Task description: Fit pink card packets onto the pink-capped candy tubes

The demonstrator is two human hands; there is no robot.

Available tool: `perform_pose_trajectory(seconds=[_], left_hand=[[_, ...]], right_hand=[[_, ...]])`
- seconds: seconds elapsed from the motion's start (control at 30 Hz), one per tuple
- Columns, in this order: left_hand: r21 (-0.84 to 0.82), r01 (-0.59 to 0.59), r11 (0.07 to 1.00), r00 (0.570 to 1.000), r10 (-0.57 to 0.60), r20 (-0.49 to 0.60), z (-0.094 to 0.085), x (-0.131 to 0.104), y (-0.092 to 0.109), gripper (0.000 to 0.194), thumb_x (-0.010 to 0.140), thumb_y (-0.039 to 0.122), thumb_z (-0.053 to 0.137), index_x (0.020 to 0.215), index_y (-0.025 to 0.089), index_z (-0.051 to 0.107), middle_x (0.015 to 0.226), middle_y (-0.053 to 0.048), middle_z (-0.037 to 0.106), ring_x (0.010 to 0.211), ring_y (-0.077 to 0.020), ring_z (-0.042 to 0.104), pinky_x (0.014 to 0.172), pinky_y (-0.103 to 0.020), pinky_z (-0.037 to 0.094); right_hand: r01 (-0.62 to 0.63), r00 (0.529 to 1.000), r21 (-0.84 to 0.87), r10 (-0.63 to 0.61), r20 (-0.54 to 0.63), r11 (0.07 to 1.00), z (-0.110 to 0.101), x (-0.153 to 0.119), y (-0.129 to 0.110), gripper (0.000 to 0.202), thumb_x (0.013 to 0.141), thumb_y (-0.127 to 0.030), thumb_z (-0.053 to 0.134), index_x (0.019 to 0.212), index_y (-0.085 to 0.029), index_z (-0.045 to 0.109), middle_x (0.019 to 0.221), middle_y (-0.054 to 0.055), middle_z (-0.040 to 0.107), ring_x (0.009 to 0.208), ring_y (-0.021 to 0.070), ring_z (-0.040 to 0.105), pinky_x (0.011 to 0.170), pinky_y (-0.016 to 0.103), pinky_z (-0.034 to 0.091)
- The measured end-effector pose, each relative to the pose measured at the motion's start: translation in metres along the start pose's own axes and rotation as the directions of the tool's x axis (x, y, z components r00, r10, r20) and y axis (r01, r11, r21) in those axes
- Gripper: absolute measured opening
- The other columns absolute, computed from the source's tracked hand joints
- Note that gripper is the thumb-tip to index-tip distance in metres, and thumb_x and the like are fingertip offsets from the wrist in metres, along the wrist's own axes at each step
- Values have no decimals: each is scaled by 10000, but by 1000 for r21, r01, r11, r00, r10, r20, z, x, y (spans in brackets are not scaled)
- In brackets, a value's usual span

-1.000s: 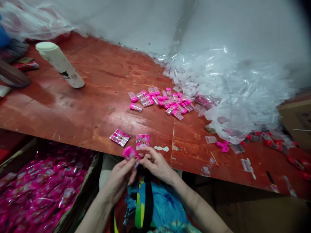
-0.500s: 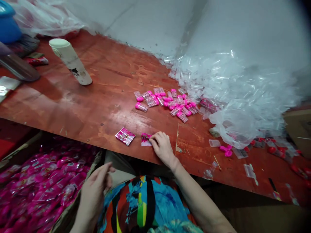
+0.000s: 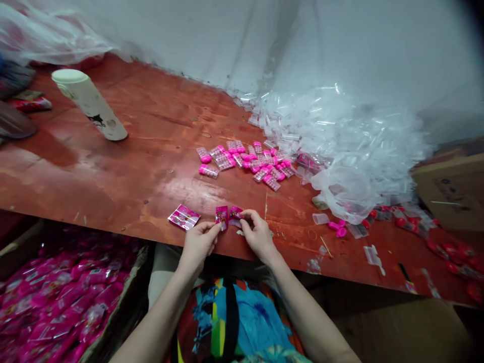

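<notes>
My left hand [image 3: 199,245] pinches a small pink printed wrapper [image 3: 222,217] between thumb and fingertips, just over the table's front edge. Close beside it, my right hand [image 3: 257,233] has its thumb and fingers closed on a second pink wrapper [image 3: 236,212], whose lower part looks clear or pale. A flat stack of pink printed wrappers [image 3: 183,217] lies on the table left of my hands. Farther back rests a group of small clear tubes with pink caps [image 3: 260,162], filled with little round pieces.
A pale lidded bottle [image 3: 93,106] stands at the left. Clear plastic sleeves [image 3: 340,136] are heaped against the wall, with a plastic bag [image 3: 344,194] in front. Below the table edge at left, a box holds many pink packets [image 3: 71,297]. Red-capped pieces [image 3: 412,222] lie at right.
My left hand has come up from beside the table edge and now pinches a wrapper next to my right hand. The view has shifted slightly to the right.
</notes>
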State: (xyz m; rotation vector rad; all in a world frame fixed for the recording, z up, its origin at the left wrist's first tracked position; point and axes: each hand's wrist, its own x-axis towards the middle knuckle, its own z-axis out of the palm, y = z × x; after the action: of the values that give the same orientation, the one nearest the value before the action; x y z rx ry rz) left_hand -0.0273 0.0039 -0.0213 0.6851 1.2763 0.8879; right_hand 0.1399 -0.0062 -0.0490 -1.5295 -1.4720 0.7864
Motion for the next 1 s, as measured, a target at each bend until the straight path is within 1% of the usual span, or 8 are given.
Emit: perform_pose_trajectory(seconds=[0.1, 0.17, 0.27, 0.4, 0.5, 0.63, 0.87, 1.0], left_hand=[[-129, 42, 991, 998, -37, 41, -1, -9, 8, 322, 672, 404, 770, 658, 156, 565, 475, 69, 484, 285, -15, 291, 318, -170, 110], [-206, 79, 975, 994, -62, 88, -2, -14, 11, 321, 686, 385, 773, 664, 156, 550, 498, 70, 488, 295, -4, 273, 330, -171, 116], [-239, 92, 967, 993, -73, 89, 0, -19, 8, 301, 699, 378, 772, 704, 150, 575, 512, 73, 481, 314, 2, 260, 344, -171, 129], [-193, 69, 979, 995, -52, 90, 10, -19, 0, 323, 701, 417, 764, 812, 139, 643, 487, 72, 455, 354, -16, 283, 360, -165, 155], [-150, 26, 988, 997, -16, 69, 17, -15, -1, 372, 692, 442, 763, 896, 144, 671, 462, 70, 448, 381, -36, 305, 370, -160, 180], [-90, -20, 996, 1000, 20, -3, 25, -11, 7, 379, 628, 454, 796, 769, 120, 689, 430, 70, 408, 387, -33, 292, 379, -162, 173], [-116, -84, 990, 994, 76, -78, 50, -3, 18, 360, 582, 431, 823, 583, 112, 655, 434, 22, 479, 409, -58, 349, 374, -184, 234], [-185, -8, 983, 1000, 10, 10, 61, 5, 18, 368, 565, 418, 836, 562, 110, 634, 435, 6, 502, 405, -66, 389, 369, -182, 264]], right_hand=[[154, 985, -271, -128, 114, 950, -4, 2, -6, 200, 900, -195, 498, 1025, -224, 652, 994, 82, 652, 960, 233, 587, 877, 380, 464], [167, 986, -347, -149, 81, 923, -5, 1, -13, 185, 897, -239, 533, 1018, -224, 672, 1047, 106, 618, 998, 258, 557, 908, 418, 438], [64, 997, -114, -69, -38, 991, -2, -1, -23, 211, 916, -335, 532, 1026, -214, 665, 1078, 96, 608, 1012, 238, 558, 920, 398, 438], [-190, 978, 354, 145, 149, 916, 5, -3, -32, 248, 887, -395, 571, 998, -187, 649, 897, 33, 677, 818, 180, 613, 769, 301, 487], [-282, 955, 390, 220, 197, 876, 3, -2, -35, 242, 839, -387, 627, 916, -163, 674, 800, 20, 679, 747, 171, 605, 723, 288, 474], [-309, 941, 391, 219, 259, 867, -3, -2, -34, 256, 815, -409, 657, 826, -155, 688, 756, 12, 671, 698, 149, 581, 687, 266, 450], [-216, 976, 325, 211, 53, 921, 0, 5, -23, 387, 924, -482, 458, 701, -184, 561, 583, -28, 502, 535, 119, 440, 523, 240, 359], [33, 992, -85, -43, -120, 996, -7, 9, -14, 352, 968, -362, 405, 690, -194, 539, 677, 21, 542, 662, 165, 498, 644, 288, 370]])
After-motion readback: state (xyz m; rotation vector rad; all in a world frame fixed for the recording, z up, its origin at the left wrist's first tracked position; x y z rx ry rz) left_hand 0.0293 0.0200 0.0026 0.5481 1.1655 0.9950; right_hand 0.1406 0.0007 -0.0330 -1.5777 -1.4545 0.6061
